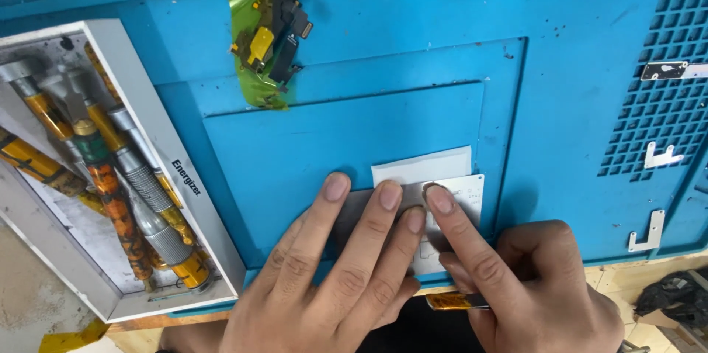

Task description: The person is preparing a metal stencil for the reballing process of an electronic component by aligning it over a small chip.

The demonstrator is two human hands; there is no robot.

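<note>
A white rectangular box (147, 139) is lying open at the left edge of the blue mat (575, 102), partly hanging over its front edge. It is standing at a slant, and dark lettering is running along its right wall.

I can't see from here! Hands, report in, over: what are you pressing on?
Left hand flat, pressing thin metal sheet onto blue mat. Right hand forefinger on sheet too. White paper underneath. Nothing blocking.
</note>
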